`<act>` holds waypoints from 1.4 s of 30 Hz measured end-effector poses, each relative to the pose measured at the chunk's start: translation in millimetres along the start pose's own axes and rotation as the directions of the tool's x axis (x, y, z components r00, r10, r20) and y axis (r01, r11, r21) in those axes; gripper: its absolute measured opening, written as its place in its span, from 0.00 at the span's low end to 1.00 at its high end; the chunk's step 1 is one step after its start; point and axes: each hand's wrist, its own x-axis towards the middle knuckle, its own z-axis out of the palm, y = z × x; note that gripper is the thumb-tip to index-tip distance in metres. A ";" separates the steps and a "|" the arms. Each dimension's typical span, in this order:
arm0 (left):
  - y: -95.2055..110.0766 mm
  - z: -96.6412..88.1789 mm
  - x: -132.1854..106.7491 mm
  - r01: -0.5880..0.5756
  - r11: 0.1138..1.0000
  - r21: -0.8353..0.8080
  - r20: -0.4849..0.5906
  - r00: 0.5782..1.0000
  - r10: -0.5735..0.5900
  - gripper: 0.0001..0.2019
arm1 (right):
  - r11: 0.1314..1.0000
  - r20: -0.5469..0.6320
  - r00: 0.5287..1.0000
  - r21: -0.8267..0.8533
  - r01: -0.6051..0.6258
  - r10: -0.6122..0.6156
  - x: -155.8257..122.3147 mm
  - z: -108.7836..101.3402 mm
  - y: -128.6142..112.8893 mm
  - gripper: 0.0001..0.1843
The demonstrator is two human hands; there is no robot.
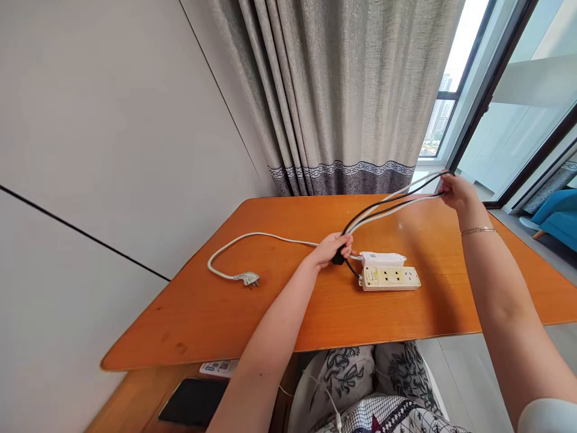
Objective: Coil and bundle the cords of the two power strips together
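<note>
My left hand (334, 249) is closed around a bundle of black and white power cords, low over the middle of the table, with a black plug (338, 257) at its fingers. Out to the right and higher, my right hand (456, 191) grips the looped far end of the same power cords (394, 203), stretching them between both hands. Just right of my left hand lies a yellowed power strip (391, 278). A whiter power strip (383, 259) rests behind it, partly hidden. One white cord (265, 234) runs left from my left hand to a white plug (247, 278) on the tabletop.
The orange wooden table (180, 319) has its front edge at my lap. A black flat object (193, 402) and a printed card (219, 367) sit on a lower shelf at left. Behind the table hang grey curtains (347, 90); a window stands at right.
</note>
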 end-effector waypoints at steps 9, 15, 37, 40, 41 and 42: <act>12.9 -3.1 0.9 -0.132 0.920 -0.369 -0.353 0.935 -0.007 0.23 | 0.989 0.102 0.985 -0.067 -0.130 0.136 -59.9 3.0 90.8 0.22; 16.0 -7.0 3.4 -0.166 0.866 -0.472 -0.442 0.894 -0.069 0.22 | 0.967 0.077 0.996 -0.255 -0.029 0.051 -78.9 27.0 125.1 0.17; 21.5 -11.9 3.3 -0.255 0.815 -0.520 -0.569 0.816 -0.107 0.20 | 0.246 0.570 0.723 -0.692 0.679 -0.391 -126.3 31.0 98.7 0.12; 22.5 -10.1 2.6 -0.264 0.832 -0.488 -0.581 0.810 -0.083 0.21 | 0.184 0.624 0.672 -0.663 0.725 -0.399 -133.3 38.7 86.4 0.15; 22.8 -9.4 2.3 -0.267 0.838 -0.475 -0.581 0.811 -0.071 0.22 | 0.141 0.659 0.641 -0.646 0.750 -0.394 -136.9 42.4 81.5 0.16; 23.1 -8.7 2.0 -0.268 0.846 -0.461 -0.579 0.813 -0.057 0.22 | 0.090 0.702 0.601 -0.619 0.780 -0.383 -141.2 46.9 76.1 0.16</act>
